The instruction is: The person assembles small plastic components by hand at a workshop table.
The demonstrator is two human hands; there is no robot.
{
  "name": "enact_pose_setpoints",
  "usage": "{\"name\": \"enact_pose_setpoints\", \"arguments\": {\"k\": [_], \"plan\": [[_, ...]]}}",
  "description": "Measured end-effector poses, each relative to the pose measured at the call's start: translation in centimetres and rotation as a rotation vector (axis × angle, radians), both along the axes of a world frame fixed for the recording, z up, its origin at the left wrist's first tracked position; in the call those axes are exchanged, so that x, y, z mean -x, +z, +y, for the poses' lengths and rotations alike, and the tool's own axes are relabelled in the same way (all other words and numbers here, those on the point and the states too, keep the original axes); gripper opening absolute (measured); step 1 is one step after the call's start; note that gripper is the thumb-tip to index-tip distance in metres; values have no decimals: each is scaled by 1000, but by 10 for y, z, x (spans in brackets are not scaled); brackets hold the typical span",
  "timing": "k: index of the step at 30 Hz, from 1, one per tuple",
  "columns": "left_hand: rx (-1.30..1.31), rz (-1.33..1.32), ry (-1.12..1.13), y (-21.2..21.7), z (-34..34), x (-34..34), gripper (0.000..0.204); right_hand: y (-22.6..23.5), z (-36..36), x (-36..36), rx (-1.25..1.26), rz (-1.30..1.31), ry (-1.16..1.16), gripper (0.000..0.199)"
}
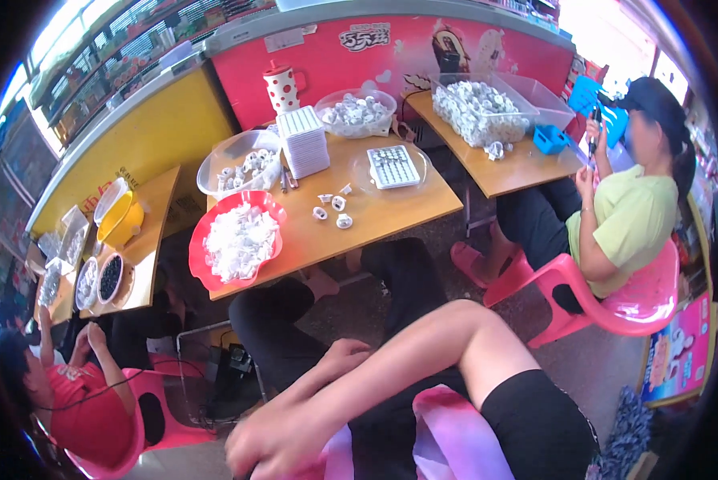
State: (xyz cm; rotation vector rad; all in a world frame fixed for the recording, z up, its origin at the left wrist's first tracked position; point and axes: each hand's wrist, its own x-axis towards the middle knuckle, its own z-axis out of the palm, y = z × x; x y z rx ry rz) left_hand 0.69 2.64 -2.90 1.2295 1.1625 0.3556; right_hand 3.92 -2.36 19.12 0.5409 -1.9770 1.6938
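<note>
My right arm reaches across my lap to the left; its hand (267, 440) is blurred near my left forearm, its fingers smeared. Behind the right forearm rests my left hand (343, 354), partly hidden, its finger pose unclear. Neither hand touches the wooden table (375, 240) ahead. Nearest on it is a red scalloped bowl (196, 256) heaped with small white plastic pieces (240, 240). Several loose white ring-like parts (343, 221) lie right of it. A white tray (393, 166) with rows of small parts sits farther back, near the right side.
Behind stand a clear bowl (215, 160) of parts, stacked white trays (303, 144), another clear tub (335, 126) and a polka-dot cup (280, 86). One person in yellow-green (631, 216) sits right by a clear bin (487, 132); another in red (87, 408) sits left.
</note>
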Motion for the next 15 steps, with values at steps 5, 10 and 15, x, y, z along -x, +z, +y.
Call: {"name": "enact_pose_setpoints", "arguments": {"k": [5,10,15], "plan": [[-17,72,-111,8,10,-1,42,58,-73,35,-644,382,278,33],[-28,96,-156,11,12,7,42,75,-77,30,-637,285,273,32],[-45,126,-177,11,14,3,42,65,-98,42,-533,344,228,26]]}}
